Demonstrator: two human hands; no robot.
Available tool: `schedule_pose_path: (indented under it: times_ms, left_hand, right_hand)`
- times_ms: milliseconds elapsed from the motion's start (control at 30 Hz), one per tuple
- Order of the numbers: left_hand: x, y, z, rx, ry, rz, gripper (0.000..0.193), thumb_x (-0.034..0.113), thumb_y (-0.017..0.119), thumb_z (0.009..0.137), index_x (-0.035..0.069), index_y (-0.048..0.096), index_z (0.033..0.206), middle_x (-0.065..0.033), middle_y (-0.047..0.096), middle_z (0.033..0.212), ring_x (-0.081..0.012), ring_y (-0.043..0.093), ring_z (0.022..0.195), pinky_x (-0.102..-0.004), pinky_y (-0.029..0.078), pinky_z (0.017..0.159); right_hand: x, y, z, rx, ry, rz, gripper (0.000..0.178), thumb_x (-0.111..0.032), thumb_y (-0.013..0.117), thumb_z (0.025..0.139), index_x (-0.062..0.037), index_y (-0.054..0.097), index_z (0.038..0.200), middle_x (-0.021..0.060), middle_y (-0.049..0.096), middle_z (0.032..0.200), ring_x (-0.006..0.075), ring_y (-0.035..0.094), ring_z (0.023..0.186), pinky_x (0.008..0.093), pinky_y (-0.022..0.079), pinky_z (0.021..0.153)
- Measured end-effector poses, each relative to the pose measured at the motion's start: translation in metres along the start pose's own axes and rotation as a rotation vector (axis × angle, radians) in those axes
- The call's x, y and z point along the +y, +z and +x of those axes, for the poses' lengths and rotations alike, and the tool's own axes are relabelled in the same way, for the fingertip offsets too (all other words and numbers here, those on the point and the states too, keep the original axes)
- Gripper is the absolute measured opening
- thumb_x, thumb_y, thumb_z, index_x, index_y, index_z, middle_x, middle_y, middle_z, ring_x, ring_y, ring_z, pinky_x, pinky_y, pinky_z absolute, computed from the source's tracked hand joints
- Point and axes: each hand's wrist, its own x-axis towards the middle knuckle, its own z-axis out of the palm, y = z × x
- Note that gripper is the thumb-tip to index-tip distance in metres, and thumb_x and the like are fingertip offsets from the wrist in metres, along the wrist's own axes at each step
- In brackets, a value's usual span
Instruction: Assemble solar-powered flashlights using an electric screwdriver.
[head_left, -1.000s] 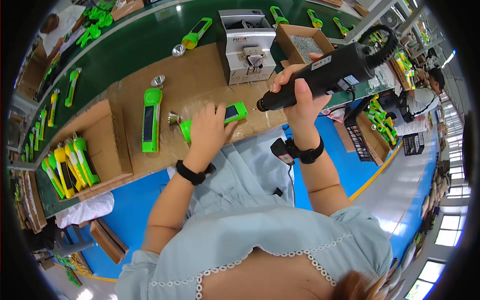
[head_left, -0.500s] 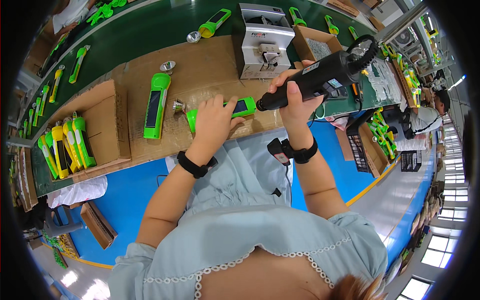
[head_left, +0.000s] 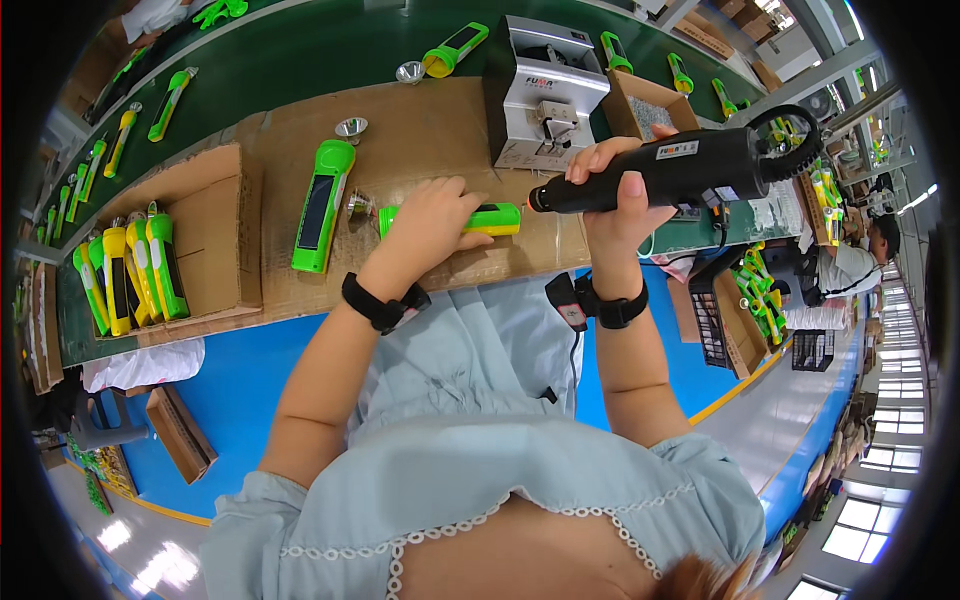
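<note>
My left hand [head_left: 432,222] is closed over a green and yellow flashlight [head_left: 497,218], which lies on its side on a cardboard sheet [head_left: 400,115]. In my right hand [head_left: 622,205] is a black electric screwdriver [head_left: 690,165], held almost level with its tip pointing left. That tip is just right of the flashlight's end, with a small gap visible. Beside the flashlight's other end sits a shiny reflector cup [head_left: 360,206], partly hidden by my left hand. Another green flashlight [head_left: 322,205] with a dark panel lies farther left, and a second reflector [head_left: 351,129] is beyond it.
An open cardboard box [head_left: 215,290] at the left holds several flashlights. A silver machine [head_left: 550,95] stands behind the screwdriver, next to a box of small metal parts [head_left: 650,112]. More flashlights lie on the green bench [head_left: 300,60]. A black crate [head_left: 712,320] is at the right.
The flashlight under my left hand has rolled, so its yellow side shows more and its dark panel less. The screwdriver has drawn slightly right, off the flashlight's end, and is more level.
</note>
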Motion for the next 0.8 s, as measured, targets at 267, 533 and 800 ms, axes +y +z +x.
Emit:
schedule_pose_path:
  times_ms: [267,533,800]
  left_hand:
    - [-0.001,-0.006,0.002,-0.032,0.021,0.010,0.033,0.039,0.065,0.079,0.011,0.067,0.096,-0.0091,0.062,0.082,-0.0287,0.059,0.083,-0.0392,0.045,0.076]
    - [0.003,-0.008,0.000,-0.059,-0.004,-0.005,0.034,0.038,0.066,0.080,0.011,0.066,0.100,-0.0103,0.063,0.087,-0.0298,0.058,0.086,-0.0397,0.045,0.077]
    - [-0.001,-0.008,0.002,-0.057,-0.048,-0.050,0.035,0.036,0.067,0.079,0.011,0.066,0.103,-0.0109,0.062,0.087,-0.0308,0.059,0.086,-0.0405,0.046,0.074]
  right_hand:
    - [0.016,-0.006,0.002,-0.019,-0.019,-0.009,0.057,-0.013,0.066,0.084,-0.0031,0.028,0.125,0.0134,0.059,0.077,0.0207,0.059,0.065,0.0333,0.052,0.063]
    - [0.023,-0.008,-0.005,-0.033,0.010,-0.039,0.055,-0.010,0.066,0.083,-0.0031,0.029,0.123,0.0131,0.059,0.077,0.0202,0.059,0.065,0.0331,0.052,0.063]
    - [0.019,-0.005,-0.010,-0.012,0.059,-0.105,0.059,-0.024,0.069,0.083,-0.0088,0.030,0.124,0.0118,0.055,0.076,0.0222,0.056,0.064,0.0381,0.050,0.062]
